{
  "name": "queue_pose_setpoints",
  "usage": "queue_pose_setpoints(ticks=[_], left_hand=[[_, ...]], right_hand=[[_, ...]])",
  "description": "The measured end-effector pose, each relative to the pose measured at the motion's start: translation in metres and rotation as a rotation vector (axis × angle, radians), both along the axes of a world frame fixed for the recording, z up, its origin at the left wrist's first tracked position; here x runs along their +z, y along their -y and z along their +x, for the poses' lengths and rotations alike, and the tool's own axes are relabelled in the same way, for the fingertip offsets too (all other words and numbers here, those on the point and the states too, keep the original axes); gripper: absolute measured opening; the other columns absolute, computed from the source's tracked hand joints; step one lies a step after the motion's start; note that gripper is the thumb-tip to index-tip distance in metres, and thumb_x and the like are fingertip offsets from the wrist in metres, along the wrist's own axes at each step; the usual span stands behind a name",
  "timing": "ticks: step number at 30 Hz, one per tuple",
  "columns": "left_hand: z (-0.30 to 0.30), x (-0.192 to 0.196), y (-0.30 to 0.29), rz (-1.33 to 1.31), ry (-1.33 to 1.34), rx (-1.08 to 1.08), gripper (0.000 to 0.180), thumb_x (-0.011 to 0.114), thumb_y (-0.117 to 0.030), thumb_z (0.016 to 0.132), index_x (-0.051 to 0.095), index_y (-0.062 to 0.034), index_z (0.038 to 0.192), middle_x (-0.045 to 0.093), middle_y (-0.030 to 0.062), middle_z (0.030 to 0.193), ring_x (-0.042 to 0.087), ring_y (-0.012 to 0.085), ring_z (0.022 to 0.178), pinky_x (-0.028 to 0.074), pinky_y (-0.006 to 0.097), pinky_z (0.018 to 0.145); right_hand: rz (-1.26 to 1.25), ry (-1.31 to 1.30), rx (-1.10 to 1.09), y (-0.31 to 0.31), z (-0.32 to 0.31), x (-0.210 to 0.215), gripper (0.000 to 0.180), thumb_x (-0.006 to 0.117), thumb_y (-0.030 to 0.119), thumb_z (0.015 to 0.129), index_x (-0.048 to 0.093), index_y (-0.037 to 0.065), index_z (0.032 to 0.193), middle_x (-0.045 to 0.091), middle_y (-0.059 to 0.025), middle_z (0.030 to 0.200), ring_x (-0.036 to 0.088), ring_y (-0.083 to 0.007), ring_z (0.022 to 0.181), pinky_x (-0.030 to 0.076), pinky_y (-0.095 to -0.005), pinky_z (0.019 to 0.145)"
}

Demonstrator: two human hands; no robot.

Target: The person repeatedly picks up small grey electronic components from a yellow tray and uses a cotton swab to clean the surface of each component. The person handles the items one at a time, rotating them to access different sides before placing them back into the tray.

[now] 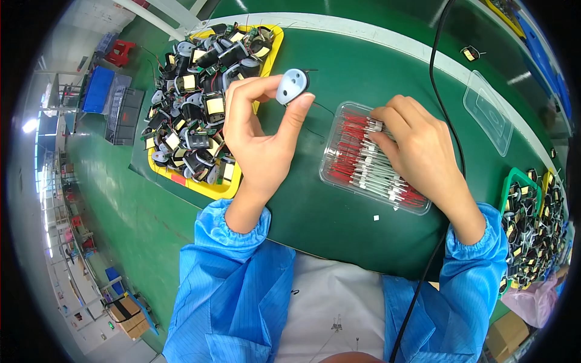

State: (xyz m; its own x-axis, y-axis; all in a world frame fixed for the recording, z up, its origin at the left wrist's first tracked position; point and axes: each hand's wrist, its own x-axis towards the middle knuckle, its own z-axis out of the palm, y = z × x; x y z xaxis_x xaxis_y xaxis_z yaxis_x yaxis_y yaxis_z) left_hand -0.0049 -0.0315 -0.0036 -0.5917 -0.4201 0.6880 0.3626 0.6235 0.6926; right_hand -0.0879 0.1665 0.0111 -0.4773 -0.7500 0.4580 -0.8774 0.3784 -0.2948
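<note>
At twelve o'clock in the view, we hold a teardrop-shaped device (292,85), pale face toward us, its long axis running from one o'clock to seven, narrower end toward seven. Our green surface (302,209) carries a yellow tray (227,189) heaped with similar parts at ten o'clock and a clear box (328,176) of red-and-white leads (370,162) between two and three. A red stool (120,53) stands on the floor (160,218) at ten. Our left hand (260,130) pinches the device between thumb and forefinger; our right hand (417,136) reaches palm-down into the box, and we cannot tell whether it grips a lead.
</note>
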Motion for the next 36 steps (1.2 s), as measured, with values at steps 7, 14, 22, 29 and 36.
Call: queue_pose_setpoints(ticks=[7, 14, 22, 29, 36], left_hand=[[0.001, -0.001, -0.003, 0.042, 0.021, -0.097, 0.029, 0.077, -0.002, 0.071, 0.059, -0.0008, 0.094, 0.055, 0.0076, 0.092, 0.051, 0.0161, 0.084, 0.043, 0.027, 0.073], [0.004, 0.001, -0.005, 0.186, 0.074, -0.333, 0.033, 0.064, 0.008, 0.081, 0.046, -0.0017, 0.106, 0.058, 0.0213, 0.114, 0.057, 0.0173, 0.099, 0.045, 0.031, 0.090], [0.006, 0.002, -0.007, 0.313, 0.119, -0.342, 0.029, 0.060, 0.006, 0.084, 0.045, -0.0020, 0.108, 0.060, 0.0199, 0.110, 0.057, 0.0131, 0.092, 0.047, 0.024, 0.076], [0.008, 0.003, -0.007, 0.358, 0.155, -0.340, 0.027, 0.059, 0.003, 0.086, 0.047, -0.0007, 0.109, 0.062, 0.0164, 0.106, 0.057, 0.0116, 0.091, 0.046, 0.022, 0.074], [0.008, 0.003, -0.009, 0.465, 0.169, -0.368, 0.029, 0.065, 0.002, 0.084, 0.047, 0.0013, 0.106, 0.058, 0.0092, 0.101, 0.055, 0.0126, 0.095, 0.043, 0.026, 0.087]], right_hand=[[0.002, 0.029, 0.011, -0.003, -0.002, -0.006, 0.011, 0.069, 0.004, 0.069, 0.058, 0.003, 0.073, 0.052, -0.0066, 0.073, 0.055, -0.0231, 0.073, 0.048, -0.0352, 0.055], [-0.029, 0.143, 0.040, -0.007, -0.008, 0.001, 0.008, 0.068, 0.003, 0.071, 0.060, 0.001, 0.073, 0.053, -0.0072, 0.075, 0.056, -0.0249, 0.073, 0.049, -0.0364, 0.062], [0.055, 0.013, 0.043, -0.008, -0.010, -0.001, 0.009, 0.067, 0.005, 0.072, 0.059, 0.000, 0.072, 0.051, -0.0083, 0.074, 0.057, -0.0242, 0.073, 0.048, -0.0366, 0.058], [0.099, 0.010, 0.104, -0.010, -0.012, 0.002, 0.009, 0.066, 0.004, 0.072, 0.057, 0.001, 0.073, 0.051, -0.0083, 0.075, 0.057, -0.0243, 0.070, 0.047, -0.0368, 0.055], [0.087, -0.034, 0.121, -0.012, -0.018, 0.003, 0.008, 0.062, 0.003, 0.068, 0.055, 0.001, 0.072, 0.050, -0.0085, 0.074, 0.056, -0.0242, 0.069, 0.047, -0.0361, 0.054]])
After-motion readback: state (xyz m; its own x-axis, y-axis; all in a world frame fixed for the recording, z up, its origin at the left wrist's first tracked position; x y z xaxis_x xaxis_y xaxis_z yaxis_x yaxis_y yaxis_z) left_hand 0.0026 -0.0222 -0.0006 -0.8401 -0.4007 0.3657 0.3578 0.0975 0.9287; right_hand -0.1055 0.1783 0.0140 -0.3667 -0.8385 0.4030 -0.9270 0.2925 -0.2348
